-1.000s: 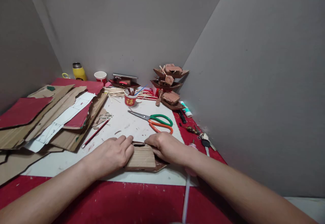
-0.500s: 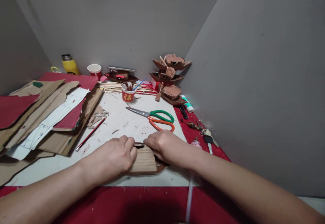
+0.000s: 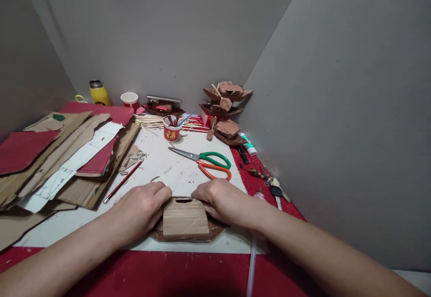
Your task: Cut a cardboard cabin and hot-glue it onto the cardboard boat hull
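A small cardboard boat (image 3: pixel 215 231) lies at the near edge of the white board. On it sits a tan corrugated cover (image 3: pixel 185 220) with a dark slot near its far edge. My left hand (image 3: pixel 143 209) grips the left end of the cover's far edge, fingers closed. At the right end, my right hand (image 3: pixel 222 202) pinches the far side of the boat, its fingertips partly hidden behind the cardboard.
Scissors (image 3: pixel 191 156) lie beyond my hands. A red pencil (image 3: pixel 123 182) and stacked cardboard (image 3: pixel 76 193) are on the left. Farther back are a red cup (image 3: pixel 171 134), sticks and brown model boats (image 3: pixel 229 128). Keys (image 3: pixel 276 191) lie on the right.
My left hand has shifted left along the far edge, uncovering more of the tan cover and the boat's left end. My right hand stays near its place. The view has tilted slightly.
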